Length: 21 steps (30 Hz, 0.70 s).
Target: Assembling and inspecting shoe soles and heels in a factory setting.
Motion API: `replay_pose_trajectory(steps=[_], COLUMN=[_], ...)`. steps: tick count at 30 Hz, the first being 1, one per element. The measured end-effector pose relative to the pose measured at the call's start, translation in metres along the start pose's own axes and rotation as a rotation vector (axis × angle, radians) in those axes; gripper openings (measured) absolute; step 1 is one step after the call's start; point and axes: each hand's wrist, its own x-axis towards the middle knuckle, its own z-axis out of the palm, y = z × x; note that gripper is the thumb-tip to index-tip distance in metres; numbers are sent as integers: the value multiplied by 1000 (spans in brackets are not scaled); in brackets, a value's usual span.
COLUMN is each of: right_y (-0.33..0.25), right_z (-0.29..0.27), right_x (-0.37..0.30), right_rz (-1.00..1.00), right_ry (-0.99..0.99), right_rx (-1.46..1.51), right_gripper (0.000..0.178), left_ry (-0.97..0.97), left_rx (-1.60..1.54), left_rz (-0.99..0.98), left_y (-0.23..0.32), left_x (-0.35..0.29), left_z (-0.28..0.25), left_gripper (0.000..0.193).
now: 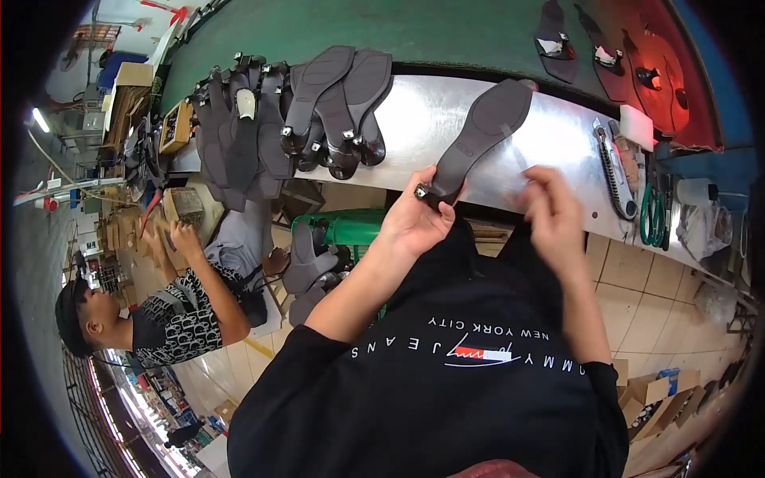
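Note:
My left hand (413, 221) is closed around the heel end of a dark high-heeled shoe sole (488, 115). Its underside faces up and its toe points away from me over the metal worktop. A small shiny piece shows at the heel tip. To the right of the sole, my right hand (551, 209) is apart from it and smeared by motion, so its fingers and anything in them are unclear. On the left part of the worktop lie stacked dark soles with heels (328, 99), several of them overlapping.
A box cutter (615, 171) and green-handled scissors (655, 211) lie at the worktop's right end. More soles (555, 44) rest on the green belt (446, 36) near a red-lit opening (665, 76). At left, a co-worker (187, 307) works beside a green basket (339, 227).

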Motion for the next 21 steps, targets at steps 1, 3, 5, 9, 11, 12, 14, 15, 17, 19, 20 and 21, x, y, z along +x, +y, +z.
replay_pose_trajectory(steps=[1,3,5,9,11,12,14,15,17,19,20,21], right_y=[-17,-33,-29,-12,-13,-11,-4,-3,-1,-6,-11,-16], right_z=[11,28,36,47,46,46,47,46,43,29,24,23], right_x=[-9,-18,-19,-22,-20,-19,-19,-18,-17,-9,-6,-7], right_rz=[73,218,275,153,16,17,47,47,129,326,524,520], right_ry=[-157,-354,-373,-213,-162,-164,-151,-151,-176,-277,-379,-382], right_rx=[120,329,394,350,254,254,310,311,376,535,691,689], right_gripper=[36,50,56,55,46,46,41,41,38,39,40,40], left_ry=[1,-55,-55,-64,-71,-70,-112,-111,56,45,33,30], left_rx=[-2,-2,-33,45,90,88,50,50,118,168,217,216], left_rz=[4,-4,-40,39,69,70,17,18,60,100,141,146], left_y=[-2,-3,-12,-17,-19,-18,-15,-15,-17,-17,-17,-16], left_x=[2,9,8,10,7,8,8,8,1,-1,-1,-2], left_z=[-4,-15,-2,-5,-7,-10,-11,-11,2,3,3,3], left_gripper=[24,30,25,17,14,14,13,13,14,16,19,19])
